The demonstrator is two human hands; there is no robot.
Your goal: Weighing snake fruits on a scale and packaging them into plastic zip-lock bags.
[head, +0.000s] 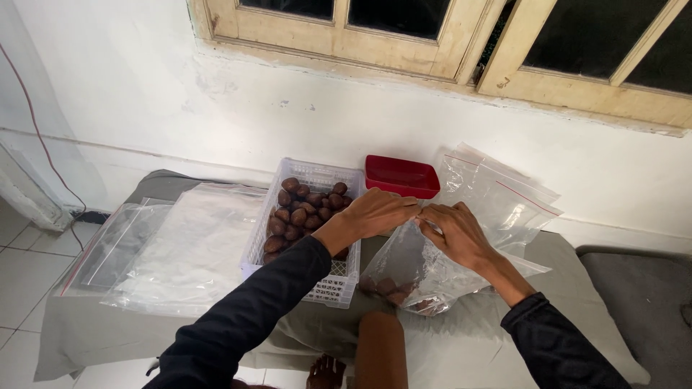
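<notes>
Item: clear zip bag [418, 270], holding several brown round fruits at its lower end, lying on a grey-covered table [108, 338]. The left hand [378, 212] and right hand [458, 232] meet at the bag's top edge, fingertips pinched together on the seal strip; the fruits sag below the grip, toward the person, apparently so their weight keeps the mouth taut.

Beside the left forearm: a white slotted basket [331, 288] of the same brown fruits [299, 209], within easy reach.

Behind it, against the wall: a red tray [401, 176].

Right, under the held bag: spare clear bags [504, 191]. Left: further flat plastic bags [180, 248], laid out.
</notes>
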